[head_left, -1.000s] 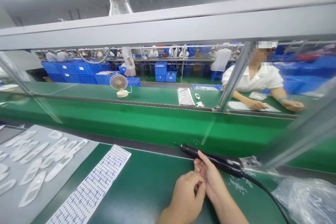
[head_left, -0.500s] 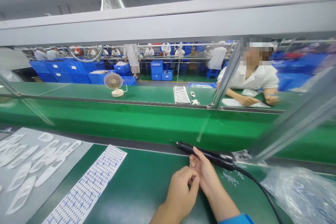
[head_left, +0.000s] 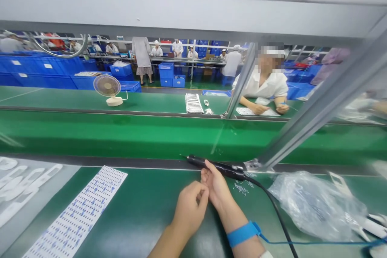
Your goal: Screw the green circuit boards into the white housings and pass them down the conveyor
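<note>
Left hand [head_left: 190, 205]: curled, just beside the right hand.
Right hand [head_left: 216, 188]: fingers against the barrel, clamping unclear.
Slim black corded electric screwdriver [head_left: 216, 168]: likely light, stiff; hold at the barrel's middle.

L hand [head_left: 190, 209] sits at R hand's 8 o'clock, fingers [head_left: 199, 195] curled in, loose fist-like. R hand [head_left: 214, 187] is just beside it, palm turned toward L hand, fingers bent and pointing approx 12 o'clock. L forearm [head_left: 163, 242] comes in from frame's 7 o'clock, R forearm [head_left: 238, 225] from 5 o'clock. Both wrists slightly bent, hands v. close together; can't tell if they touch.
</note>
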Demonstrator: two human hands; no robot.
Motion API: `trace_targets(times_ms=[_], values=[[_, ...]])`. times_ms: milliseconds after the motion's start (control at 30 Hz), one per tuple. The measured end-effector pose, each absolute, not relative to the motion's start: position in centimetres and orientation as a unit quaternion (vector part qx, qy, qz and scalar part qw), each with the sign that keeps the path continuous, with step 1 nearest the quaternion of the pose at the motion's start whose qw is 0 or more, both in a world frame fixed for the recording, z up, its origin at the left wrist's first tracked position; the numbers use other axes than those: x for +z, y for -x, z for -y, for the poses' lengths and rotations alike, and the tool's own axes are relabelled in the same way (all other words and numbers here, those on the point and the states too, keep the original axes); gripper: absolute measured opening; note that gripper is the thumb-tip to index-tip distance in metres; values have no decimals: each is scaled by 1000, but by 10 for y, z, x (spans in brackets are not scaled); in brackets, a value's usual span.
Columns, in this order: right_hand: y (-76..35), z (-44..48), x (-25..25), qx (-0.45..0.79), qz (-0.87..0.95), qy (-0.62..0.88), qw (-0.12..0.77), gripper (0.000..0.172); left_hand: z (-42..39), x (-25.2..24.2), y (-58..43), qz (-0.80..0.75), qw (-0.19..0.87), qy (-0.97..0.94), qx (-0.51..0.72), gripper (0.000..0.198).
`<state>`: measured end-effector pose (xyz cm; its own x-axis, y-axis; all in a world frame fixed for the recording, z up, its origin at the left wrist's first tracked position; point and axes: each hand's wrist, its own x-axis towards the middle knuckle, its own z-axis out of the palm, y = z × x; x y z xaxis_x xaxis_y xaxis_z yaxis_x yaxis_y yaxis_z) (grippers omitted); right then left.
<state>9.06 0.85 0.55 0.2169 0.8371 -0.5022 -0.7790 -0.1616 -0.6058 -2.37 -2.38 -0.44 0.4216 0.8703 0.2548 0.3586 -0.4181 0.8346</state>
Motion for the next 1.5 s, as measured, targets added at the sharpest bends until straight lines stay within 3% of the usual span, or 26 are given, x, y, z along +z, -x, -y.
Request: trace_targets(times_ms=[567,1367,1500], values=[[-92,-5,14,659,29,464,591,38,23,-4,24,-399,378,-742,383,16],[-88,-7,16,617,-10,478,625,17,24,-3,22,-412,363,-738,393,14],[-90,-8,20,651,-12,464,600,41,25,-4,22,-415,361,-737,393,15]])
